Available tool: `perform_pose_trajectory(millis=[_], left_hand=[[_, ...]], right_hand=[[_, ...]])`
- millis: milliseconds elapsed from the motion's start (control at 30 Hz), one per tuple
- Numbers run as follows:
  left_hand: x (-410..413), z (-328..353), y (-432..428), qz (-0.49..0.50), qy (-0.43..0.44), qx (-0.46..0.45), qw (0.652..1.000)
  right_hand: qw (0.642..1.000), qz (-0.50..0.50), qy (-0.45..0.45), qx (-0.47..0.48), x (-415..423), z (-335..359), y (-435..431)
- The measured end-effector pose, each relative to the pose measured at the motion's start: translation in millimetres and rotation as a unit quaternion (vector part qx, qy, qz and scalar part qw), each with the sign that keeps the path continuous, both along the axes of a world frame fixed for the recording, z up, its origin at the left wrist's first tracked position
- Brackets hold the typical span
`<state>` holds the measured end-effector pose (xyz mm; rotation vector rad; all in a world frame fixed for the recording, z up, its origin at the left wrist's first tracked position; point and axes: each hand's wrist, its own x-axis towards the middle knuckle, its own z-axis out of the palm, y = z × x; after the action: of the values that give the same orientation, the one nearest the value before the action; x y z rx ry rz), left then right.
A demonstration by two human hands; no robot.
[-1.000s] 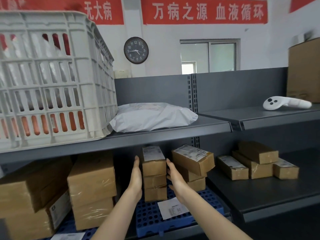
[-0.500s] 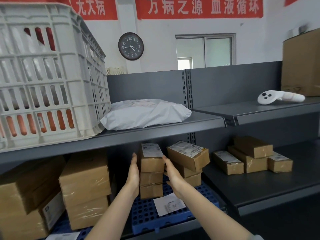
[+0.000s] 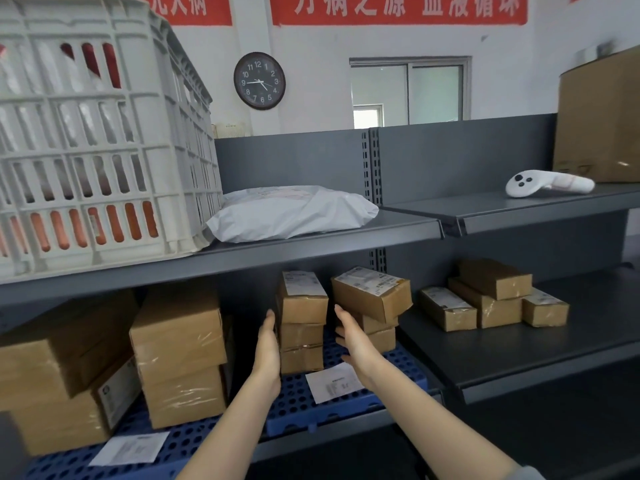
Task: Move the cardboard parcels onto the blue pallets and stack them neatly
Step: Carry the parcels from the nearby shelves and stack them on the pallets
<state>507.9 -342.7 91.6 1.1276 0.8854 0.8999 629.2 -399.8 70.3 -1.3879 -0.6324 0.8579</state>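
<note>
A stack of three small cardboard parcels (image 3: pixel 302 320) stands on a blue pallet (image 3: pixel 346 403) under the grey shelf. My left hand (image 3: pixel 268 344) lies flat against the stack's left side with straight fingers. My right hand (image 3: pixel 355 341) is open just to the right of the stack, a small gap between them. Behind my right hand a second pile of parcels (image 3: pixel 372 297) leans, its top box skewed. Several more small parcels (image 3: pixel 485 299) sit on the dark lower shelf to the right. Large boxes (image 3: pixel 178 351) fill the left blue pallet (image 3: pixel 180 445).
A white plastic crate (image 3: pixel 97 140) and a white poly mailer (image 3: pixel 291 213) rest on the upper shelf (image 3: pixel 311 245). A white controller (image 3: pixel 543 183) and a big carton (image 3: pixel 599 119) sit at upper right. Paper labels (image 3: pixel 332 382) lie on the pallets.
Both hands have drawn back slightly from the three-parcel stack, and my right hand now stands a little off its side. The view has shifted left and down.
</note>
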Motion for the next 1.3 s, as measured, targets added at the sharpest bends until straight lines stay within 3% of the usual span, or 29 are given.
perform_pose_trajectory(millis=[233, 733, 1067, 1300], left_hand=[[-6, -21, -20, 0.022, -0.014, 0.004, 1.0], [53, -15, -89, -0.081, 0.03, 0.088, 0.992], [124, -14, -100, -0.033, 0.117, 0.207, 0.971], [130, -26, -91, 0.016, 0.145, 0.211, 0.967]], right_hand=[[0.999, -0.041, 0.0, 0.003, -4, -4, -47], [0.974, -0.189, -0.126, 0.004, 90, 18, -146], [0.967, -0.079, -0.243, -0.017, 162, 18, -118], [0.976, 0.048, -0.213, 0.002, 161, 13, -76]])
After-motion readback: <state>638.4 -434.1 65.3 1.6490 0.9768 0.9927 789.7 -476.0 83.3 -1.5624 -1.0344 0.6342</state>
